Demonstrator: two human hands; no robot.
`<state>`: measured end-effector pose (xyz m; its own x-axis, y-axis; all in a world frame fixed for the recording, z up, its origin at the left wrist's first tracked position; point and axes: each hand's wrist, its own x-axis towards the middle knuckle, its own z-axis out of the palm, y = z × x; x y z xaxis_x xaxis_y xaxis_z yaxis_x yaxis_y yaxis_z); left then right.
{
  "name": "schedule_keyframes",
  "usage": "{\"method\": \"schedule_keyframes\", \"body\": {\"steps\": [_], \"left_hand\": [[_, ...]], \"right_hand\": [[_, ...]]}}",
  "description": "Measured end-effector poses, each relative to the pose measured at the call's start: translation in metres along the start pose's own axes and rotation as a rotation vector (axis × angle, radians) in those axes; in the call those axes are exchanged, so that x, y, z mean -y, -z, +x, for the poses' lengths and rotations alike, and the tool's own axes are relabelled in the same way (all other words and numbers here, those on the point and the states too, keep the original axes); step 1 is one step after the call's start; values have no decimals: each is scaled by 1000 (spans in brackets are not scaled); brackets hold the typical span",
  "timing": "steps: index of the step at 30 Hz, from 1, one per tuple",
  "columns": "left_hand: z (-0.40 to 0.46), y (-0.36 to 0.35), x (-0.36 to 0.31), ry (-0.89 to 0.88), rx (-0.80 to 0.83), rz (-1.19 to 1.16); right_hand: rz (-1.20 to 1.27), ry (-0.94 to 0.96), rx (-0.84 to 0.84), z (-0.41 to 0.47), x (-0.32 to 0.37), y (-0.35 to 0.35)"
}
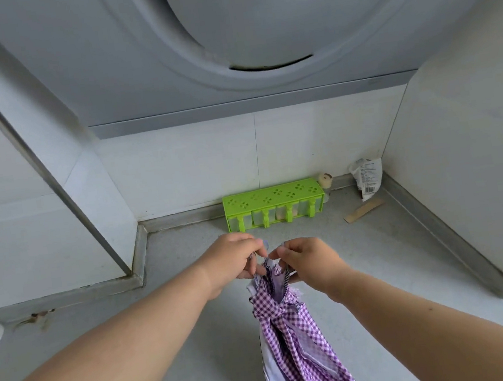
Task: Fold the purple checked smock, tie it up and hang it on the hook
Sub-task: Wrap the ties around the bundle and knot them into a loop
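smock: bottom cut off by picture edge | top loop hidden in both hands' fingers

Two bare forearms, sleeveless to the frame's edge — no watch, ring or glove on left hand or right hand; short plain nails.
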<state>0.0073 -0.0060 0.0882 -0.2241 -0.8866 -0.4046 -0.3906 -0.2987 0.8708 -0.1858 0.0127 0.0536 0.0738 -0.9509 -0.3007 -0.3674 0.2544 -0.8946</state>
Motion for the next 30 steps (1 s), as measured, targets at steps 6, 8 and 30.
{"method": "schedule_keyframes", "body": {"steps": [6, 8, 30], "left_hand": [[-22, 20, -24, -88, -26, 20], [-29, 28, -30, -131, -38, 35], [-33, 67, -24, -158, 76, -14]], "right_hand": [[-58, 134, -2, 3, 26, 7], [-51, 143, -9, 4, 34, 8], [-107, 134, -80, 9, 52, -33]]}}
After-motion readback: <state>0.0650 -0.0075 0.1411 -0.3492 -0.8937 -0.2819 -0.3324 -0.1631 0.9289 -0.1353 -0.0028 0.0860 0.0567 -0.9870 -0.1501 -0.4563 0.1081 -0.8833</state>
